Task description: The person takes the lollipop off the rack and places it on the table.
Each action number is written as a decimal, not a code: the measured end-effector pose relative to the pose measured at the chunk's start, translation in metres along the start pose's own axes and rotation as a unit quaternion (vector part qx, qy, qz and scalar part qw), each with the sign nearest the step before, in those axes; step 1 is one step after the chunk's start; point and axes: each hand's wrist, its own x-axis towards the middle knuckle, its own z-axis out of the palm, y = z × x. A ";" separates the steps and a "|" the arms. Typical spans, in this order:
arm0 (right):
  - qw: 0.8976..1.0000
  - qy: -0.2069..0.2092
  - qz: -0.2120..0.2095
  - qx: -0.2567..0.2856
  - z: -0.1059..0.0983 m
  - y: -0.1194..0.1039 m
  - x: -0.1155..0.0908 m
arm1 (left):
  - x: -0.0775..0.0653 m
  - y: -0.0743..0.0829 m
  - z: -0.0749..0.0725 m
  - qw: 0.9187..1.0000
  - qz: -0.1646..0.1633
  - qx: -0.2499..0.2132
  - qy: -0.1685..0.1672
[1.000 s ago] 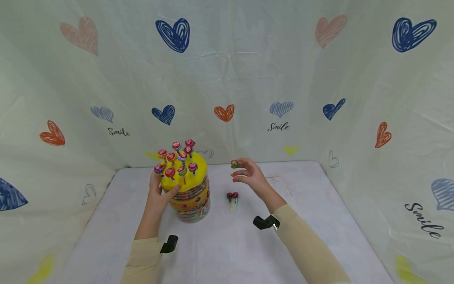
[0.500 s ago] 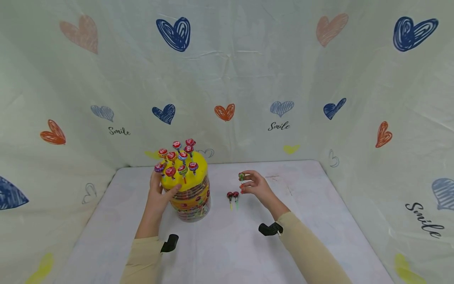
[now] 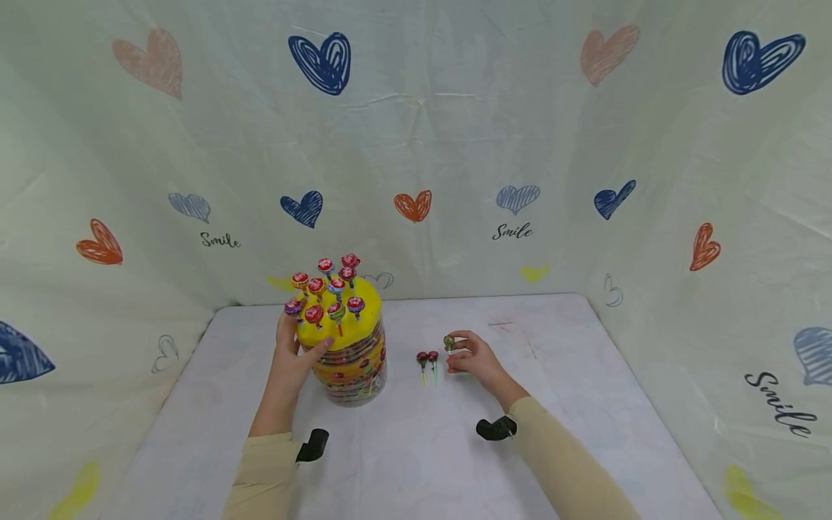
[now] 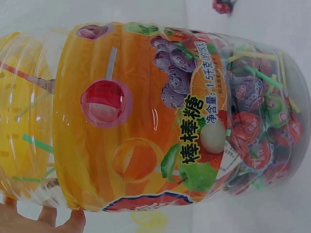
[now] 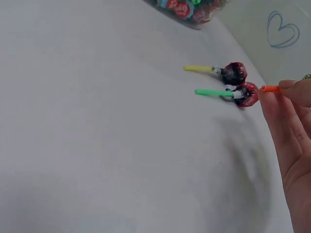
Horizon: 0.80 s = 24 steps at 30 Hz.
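A tall clear jar (image 3: 364,368) with an orange fruit-printed label stands on the table, wrapped lollipops showing inside its base in the left wrist view. My left hand (image 3: 289,368) grips the jar near its yellow lid (image 3: 367,318), thumb across the front. Several lollipops (image 3: 314,315) stand upright in the lid. Between thumb and fingers, my right hand (image 3: 479,361) pinches a green-wrapped lollipop (image 3: 448,343), head up; the end of its orange stick (image 5: 270,88) pokes out in the right wrist view. Just left of that hand lie two dark red lollipops (image 3: 427,358), side by side.
The white-covered table (image 3: 416,462) meets a pale curtain (image 3: 416,144) printed with hearts along its back edge. Dark wrist cameras sit on both forearms, the right camera (image 3: 497,428) low over the table.
My right hand, with the green lollipop in its pinch, has moved down and a little right, to beside the two lying lollipops. The left hand and the jar have stayed in place.
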 end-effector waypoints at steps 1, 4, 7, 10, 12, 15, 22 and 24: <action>1.000 0.004 0.007 -0.009 0.000 0.003 0.000 | 0.000 0.000 0.000 1.000 0.003 -0.001 0.000; 0.999 0.011 0.020 -0.023 -0.001 0.010 0.001 | 0.001 -0.002 0.001 1.000 0.015 0.002 0.001; 0.999 0.012 0.029 -0.034 -0.003 0.019 0.002 | 0.002 -0.002 0.001 1.000 0.021 0.003 -0.002; 0.999 0.001 0.027 -0.045 -0.003 0.024 0.002 | 0.001 -0.001 0.001 1.000 0.015 0.004 -0.003; 0.998 -0.006 0.027 -0.050 -0.004 0.028 0.003 | 0.001 -0.001 0.002 1.000 0.013 0.005 -0.003; 0.998 -0.013 0.022 -0.066 -0.003 0.033 0.005 | 0.001 -0.002 0.002 1.000 0.016 0.007 -0.001; 0.995 -0.002 0.022 -0.100 0.001 0.036 0.007 | 0.000 -0.002 0.002 1.000 0.012 0.009 0.003; 0.994 -0.002 0.024 -0.104 0.003 0.035 0.007 | 0.000 -0.001 0.001 1.000 0.008 0.013 0.006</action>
